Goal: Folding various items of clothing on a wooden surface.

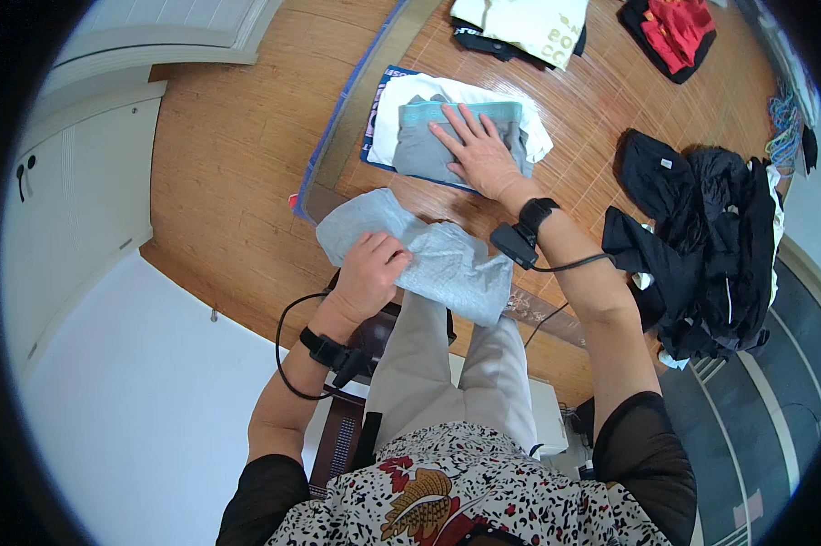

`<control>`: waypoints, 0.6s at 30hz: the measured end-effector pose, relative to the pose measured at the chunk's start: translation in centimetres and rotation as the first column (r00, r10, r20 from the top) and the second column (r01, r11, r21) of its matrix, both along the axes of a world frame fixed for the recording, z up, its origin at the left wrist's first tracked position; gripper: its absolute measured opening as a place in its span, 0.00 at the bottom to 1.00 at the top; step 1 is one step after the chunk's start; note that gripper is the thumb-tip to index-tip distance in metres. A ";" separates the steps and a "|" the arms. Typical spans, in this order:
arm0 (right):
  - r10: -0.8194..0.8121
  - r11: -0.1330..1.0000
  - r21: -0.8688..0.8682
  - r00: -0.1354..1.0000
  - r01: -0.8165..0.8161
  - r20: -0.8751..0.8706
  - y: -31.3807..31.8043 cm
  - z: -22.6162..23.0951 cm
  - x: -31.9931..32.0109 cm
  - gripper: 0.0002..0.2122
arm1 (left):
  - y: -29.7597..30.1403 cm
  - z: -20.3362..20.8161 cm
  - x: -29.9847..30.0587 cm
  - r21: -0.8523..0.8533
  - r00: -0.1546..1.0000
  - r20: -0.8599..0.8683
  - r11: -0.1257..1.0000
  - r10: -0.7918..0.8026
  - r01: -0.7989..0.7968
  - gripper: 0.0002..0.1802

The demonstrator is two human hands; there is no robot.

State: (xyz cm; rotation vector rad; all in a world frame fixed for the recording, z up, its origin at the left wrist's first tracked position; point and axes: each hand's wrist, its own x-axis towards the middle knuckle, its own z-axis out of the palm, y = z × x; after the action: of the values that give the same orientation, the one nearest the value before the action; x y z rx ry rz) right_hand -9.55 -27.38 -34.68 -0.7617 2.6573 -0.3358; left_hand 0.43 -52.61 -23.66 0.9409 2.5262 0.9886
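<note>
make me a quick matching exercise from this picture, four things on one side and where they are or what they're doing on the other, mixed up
1. left hand
2. right hand
3. red garment
4. black clothes

A. in a loose heap at the right
B. closed on light grey cloth
C. on black cloth near the top edge
D. spread over grey garment

Pairs: 1-B, 2-D, 3-C, 4-A

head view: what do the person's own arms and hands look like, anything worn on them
The left hand and right hand are both bare, with no gloves. Each wrist has a black strap carrying a boxy black device, with a thin black cable running from it. The sleeves are black, seemingly sheer, and end near the elbows, leaving the forearms uncovered.
</note>
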 end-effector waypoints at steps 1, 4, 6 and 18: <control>0.005 0.999 -0.048 1.000 -0.005 -0.018 0.3 -0.1 -0.1 0.34 | 0.3 0.3 -0.2 -0.025 1.000 0.021 1.000 0.004 -0.003 0.17; -0.185 0.847 -0.479 0.972 0.231 0.142 2.8 0.0 0.8 0.29 | 1.4 1.5 -1.6 -0.056 0.997 0.072 0.998 -0.001 0.005 0.16; -0.306 0.533 -0.583 0.782 0.613 0.542 5.9 0.4 3.0 0.22 | 2.5 2.8 -2.3 -0.025 0.989 0.145 1.000 -0.005 0.009 0.15; 0.220 -0.194 0.195 -0.151 0.961 0.964 13.3 4.4 21.2 0.42 | 12.5 3.7 0.9 -0.004 0.064 0.996 0.735 0.064 -0.678 0.25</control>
State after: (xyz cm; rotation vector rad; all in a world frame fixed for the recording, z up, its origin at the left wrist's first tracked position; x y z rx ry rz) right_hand 11.68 -14.09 -30.24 0.9818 0.7964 -2.0727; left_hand 1.34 -40.12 -19.97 -0.4753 1.2718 1.6863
